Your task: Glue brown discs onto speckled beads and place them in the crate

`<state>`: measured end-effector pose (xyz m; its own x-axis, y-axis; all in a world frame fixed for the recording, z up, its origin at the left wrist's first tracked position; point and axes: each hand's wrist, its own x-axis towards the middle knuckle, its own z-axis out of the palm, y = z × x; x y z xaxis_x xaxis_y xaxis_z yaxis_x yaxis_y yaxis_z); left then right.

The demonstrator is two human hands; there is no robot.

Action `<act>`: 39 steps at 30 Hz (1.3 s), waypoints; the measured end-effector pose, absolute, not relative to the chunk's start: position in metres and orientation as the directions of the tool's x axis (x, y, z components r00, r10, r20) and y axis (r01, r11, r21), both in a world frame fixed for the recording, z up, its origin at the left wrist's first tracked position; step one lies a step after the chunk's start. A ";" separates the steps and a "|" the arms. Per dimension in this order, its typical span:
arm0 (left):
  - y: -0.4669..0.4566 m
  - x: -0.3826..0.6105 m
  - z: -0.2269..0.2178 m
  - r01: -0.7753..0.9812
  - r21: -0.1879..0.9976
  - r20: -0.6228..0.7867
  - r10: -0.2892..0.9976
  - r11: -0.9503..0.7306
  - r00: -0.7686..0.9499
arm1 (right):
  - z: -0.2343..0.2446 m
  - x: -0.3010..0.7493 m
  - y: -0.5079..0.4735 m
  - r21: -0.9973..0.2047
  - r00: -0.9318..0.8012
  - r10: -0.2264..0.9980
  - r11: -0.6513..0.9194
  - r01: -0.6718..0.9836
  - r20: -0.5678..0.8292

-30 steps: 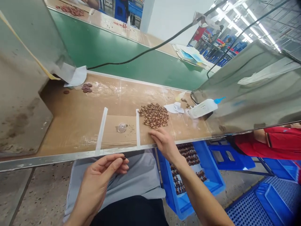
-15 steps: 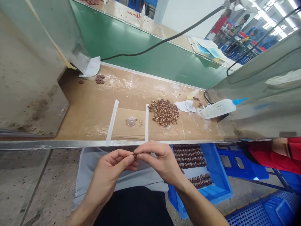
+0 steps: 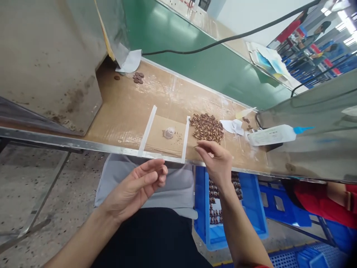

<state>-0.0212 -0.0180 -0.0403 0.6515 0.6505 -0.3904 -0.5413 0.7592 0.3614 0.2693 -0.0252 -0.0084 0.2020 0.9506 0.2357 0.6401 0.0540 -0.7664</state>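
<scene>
My left hand [image 3: 139, 186] hovers just in front of the bench edge, its fingers loosely curled and the thumb apart from them. No held thing shows in it. My right hand [image 3: 216, 162] is over the bench edge, thumb and forefinger pinched together at the near side of a pile of small shiny brown-and-gold pieces [image 3: 208, 126]. A tiny dark bit shows at its fingertips, too small to name. Left of the pile, a small clear round dish [image 3: 169, 133] sits on a cardboard sheet [image 3: 156, 143], with tiny specks [image 3: 179, 138] beside it.
White strips [image 3: 147, 130] flank the sheet. Brown discs [image 3: 138, 77] lie at the back left. A white bottle with blue nozzle [image 3: 273, 135] leans at the right. Below, a blue crate [image 3: 251, 216] holds rows of dark pieces. Metal housings [image 3: 50, 67] bound both sides. A person's red sleeve [image 3: 315, 201] is at right.
My hands were together at their fingertips over a tiny dark piece. They have parted; the right hand has moved right and forward to the pile, and the left hand's fingers have loosened. The view has shifted.
</scene>
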 end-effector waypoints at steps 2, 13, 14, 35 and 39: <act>-0.016 -0.023 -0.039 -0.583 0.332 -0.353 0.671 0.742 0.652 | -0.026 0.280 -0.022 -0.622 0.152 0.924 0.109 0.776 0.351; 0.010 -0.032 -0.040 -0.542 0.480 -0.379 0.721 0.689 0.580 | -0.045 0.277 -0.022 -0.614 0.160 0.879 0.173 0.770 0.448; 0.018 -0.032 -0.040 -0.532 0.545 -0.361 0.754 0.648 0.549 | -0.037 0.273 -0.017 -0.661 0.185 0.875 0.184 0.727 0.447; 0.071 -0.032 -0.050 -0.570 0.776 -0.174 0.960 0.271 0.220 | -0.009 0.221 0.052 -0.444 -0.174 0.858 0.412 0.795 0.484; 0.071 -0.033 -0.050 -0.570 0.771 -0.179 0.956 0.284 0.233 | -0.009 0.220 0.052 -0.451 -0.182 0.864 0.412 0.792 0.470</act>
<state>-0.0331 0.0711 -0.0501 0.2330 0.9558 -0.1791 -0.5705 0.2835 0.7708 0.2203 0.0519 -0.0094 -0.1816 0.8640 0.4696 0.7918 0.4117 -0.4512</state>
